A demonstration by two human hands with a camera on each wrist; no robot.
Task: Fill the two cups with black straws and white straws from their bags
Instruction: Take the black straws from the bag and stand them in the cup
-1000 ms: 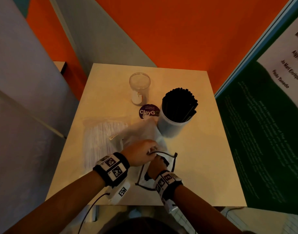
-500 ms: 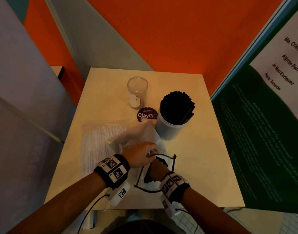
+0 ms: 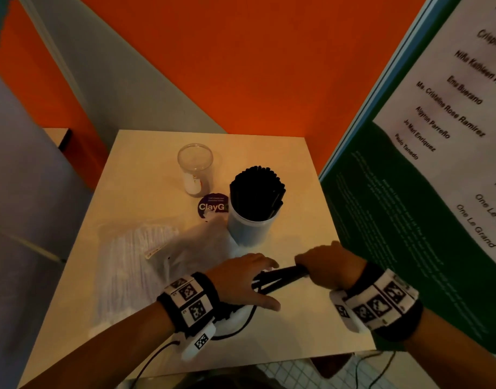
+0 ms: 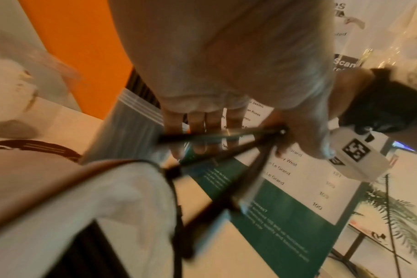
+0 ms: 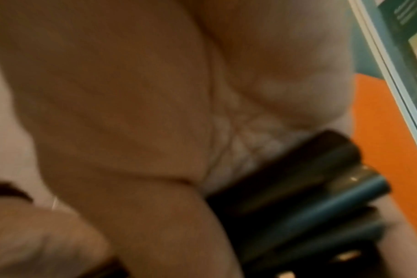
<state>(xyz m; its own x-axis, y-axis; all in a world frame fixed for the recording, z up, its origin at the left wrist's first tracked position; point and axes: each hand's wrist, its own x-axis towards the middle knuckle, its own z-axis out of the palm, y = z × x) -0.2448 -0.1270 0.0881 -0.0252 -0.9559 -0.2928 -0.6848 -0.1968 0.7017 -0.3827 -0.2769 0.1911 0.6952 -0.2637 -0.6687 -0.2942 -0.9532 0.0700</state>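
Note:
My right hand point(image 3: 322, 262) grips a small bundle of black straws point(image 3: 280, 277) near one end and holds it low over the table, right of the crumpled clear bag point(image 3: 204, 245). Their other ends lie under my left hand point(image 3: 252, 273), which rests with straight fingers point(image 4: 195, 131) on the bag's mouth. The right wrist view shows the black straws point(image 5: 298, 188) across my palm. A white cup point(image 3: 249, 228) packed with black straws stands just behind the hands. The clear cup point(image 3: 195, 169) farther back holds no straws. The bag of white straws point(image 3: 134, 265) lies flat at the left.
A round purple sticker point(image 3: 213, 206) lies between the two cups. A green and white poster board point(image 3: 409, 220) stands close along the table's right edge, and an orange wall rises behind. A black cable point(image 3: 241, 321) loops on the table under my left wrist.
My right hand has come out of the clear bag and moved right, drawing a bundle of black straws with it. My left hand has flattened on the bag. The head view has tilted up.

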